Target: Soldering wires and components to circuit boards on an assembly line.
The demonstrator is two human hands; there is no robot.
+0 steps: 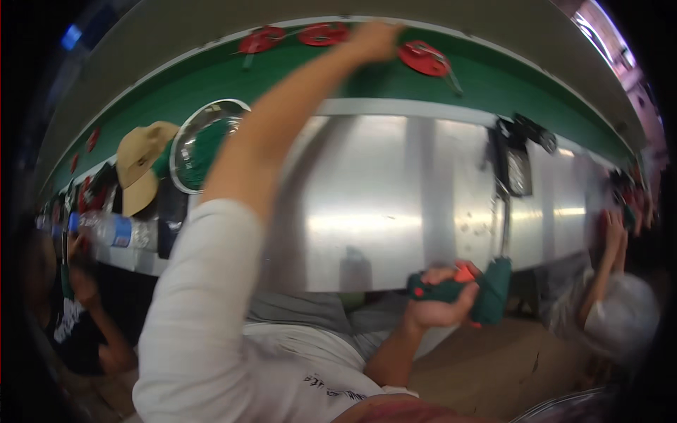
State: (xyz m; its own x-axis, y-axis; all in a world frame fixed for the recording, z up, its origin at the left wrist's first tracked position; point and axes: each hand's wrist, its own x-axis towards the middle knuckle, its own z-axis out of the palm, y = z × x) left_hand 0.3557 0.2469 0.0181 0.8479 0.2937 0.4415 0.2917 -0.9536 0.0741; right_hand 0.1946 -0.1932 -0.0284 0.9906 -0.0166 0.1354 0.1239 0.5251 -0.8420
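Observation:
My left hand (pixel 377 41) reaches far forward to the green strip behind the metal bench, between red round pieces (pixel 322 34) and another red disc (pixel 422 59). Motion blurs it, and its fingers cannot be made out. Close to my body, my right hand (pixel 443 302) is wrapped round the dark green grip of a power tool (pixel 491 292) with an orange trigger. Past the tool's green body a thin metal shaft (pixel 505 229) runs forward to a black head with a grey plate (pixel 518 166) over the bench.
The shiny metal bench (pixel 381 211) spans the middle. To the left are a clear round bowl (pixel 185 158) with green contents, a tan cap (pixel 137 166) and a plastic bottle (pixel 116 230). Other people work at left and right, one in a pale cap (pixel 620 310).

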